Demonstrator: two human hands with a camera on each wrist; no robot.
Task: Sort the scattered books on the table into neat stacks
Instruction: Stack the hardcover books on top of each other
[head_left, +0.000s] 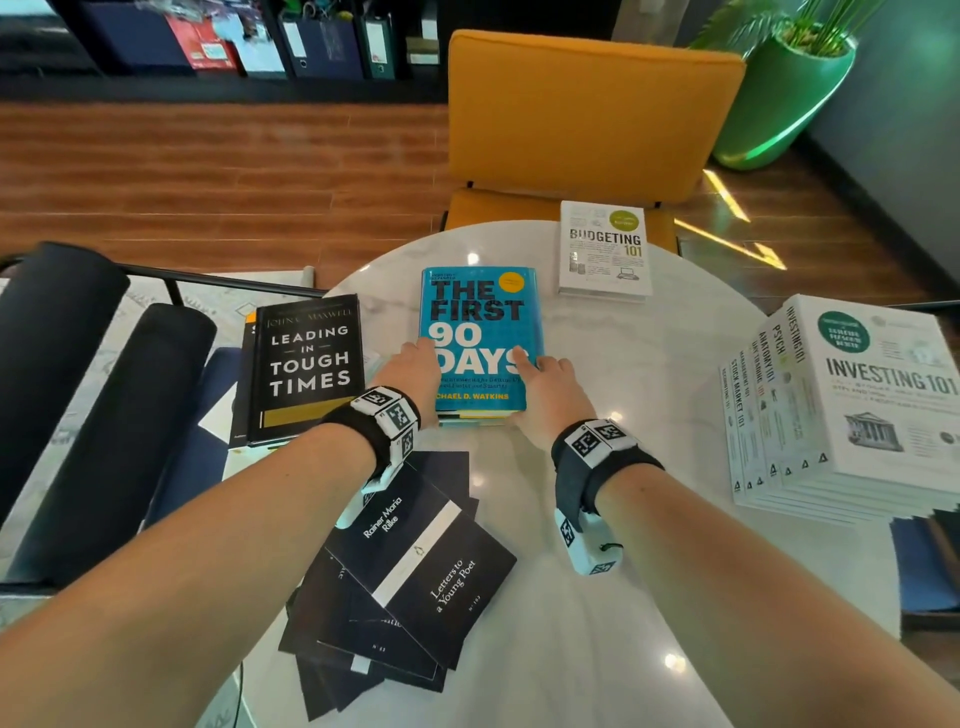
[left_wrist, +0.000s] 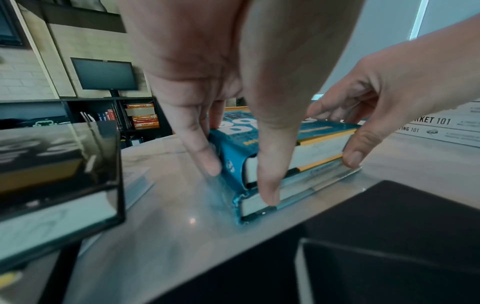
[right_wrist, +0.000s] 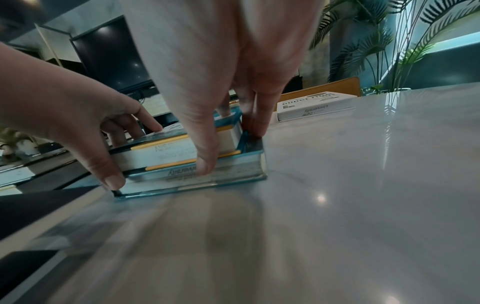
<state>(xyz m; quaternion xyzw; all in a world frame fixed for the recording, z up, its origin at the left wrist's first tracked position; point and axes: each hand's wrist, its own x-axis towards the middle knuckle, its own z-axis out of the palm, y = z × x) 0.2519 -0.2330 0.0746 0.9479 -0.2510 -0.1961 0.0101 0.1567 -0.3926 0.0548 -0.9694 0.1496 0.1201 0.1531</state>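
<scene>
1. On the round tabletop (head_left: 649, 364), near its middle, sits a blue book (head_left: 480, 322) on top of a second book (left_wrist: 298, 185), between a black book (head_left: 306, 364) and a fanned stack of white books (head_left: 857, 405).
2. Both hands grip this pair: left hand (head_left: 410, 374) at the spine-side corner, right hand (head_left: 550, 384) at the opposite one, thumbs curled against the near edges.
3. To square them well, I would press both sides inward evenly and check the corners match.

On the worktop (head_left: 597, 597), "The First 90 Days" (head_left: 480, 332) is stacked centrally on another book. "Leading in Tough Times" (head_left: 306, 364) is placed left, "Budgeting 101" (head_left: 605, 252) behind-right, the "101" stack (head_left: 841, 410) far right, and fanned booklets (head_left: 410, 577) in front.
</scene>
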